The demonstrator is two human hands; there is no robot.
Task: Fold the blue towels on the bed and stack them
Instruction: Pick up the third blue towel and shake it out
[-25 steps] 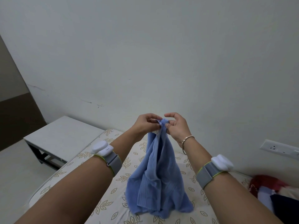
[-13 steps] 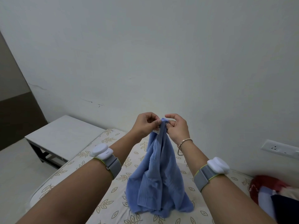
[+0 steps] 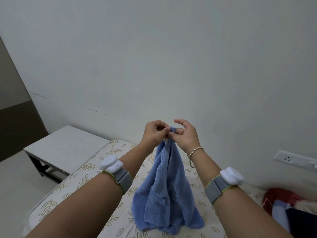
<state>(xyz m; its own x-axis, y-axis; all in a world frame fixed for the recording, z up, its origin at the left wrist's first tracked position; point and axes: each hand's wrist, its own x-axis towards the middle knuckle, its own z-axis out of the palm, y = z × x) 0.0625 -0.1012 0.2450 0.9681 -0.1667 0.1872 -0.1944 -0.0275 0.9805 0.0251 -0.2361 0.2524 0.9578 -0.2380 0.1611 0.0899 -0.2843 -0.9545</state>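
A blue towel (image 3: 164,191) hangs bunched from its top edge, its lower end resting on the bed (image 3: 89,170) with the leaf-print sheet. My left hand (image 3: 155,133) pinches the top of the towel. My right hand (image 3: 184,134) is right beside it and pinches the same top edge with thumb and lower fingers, while its index finger is lifted free. Both hands are held up in front of the white wall. No other blue towel is in view.
A low grey table (image 3: 63,148) stands to the left of the bed, against the wall. A heap of red, white and dark cloth (image 3: 288,208) lies at the bed's right edge. A wall socket (image 3: 295,159) sits at the right.
The hands stay together at the towel's top edge. The right hand's index finger has lifted off the towel. The towel hangs much as before.
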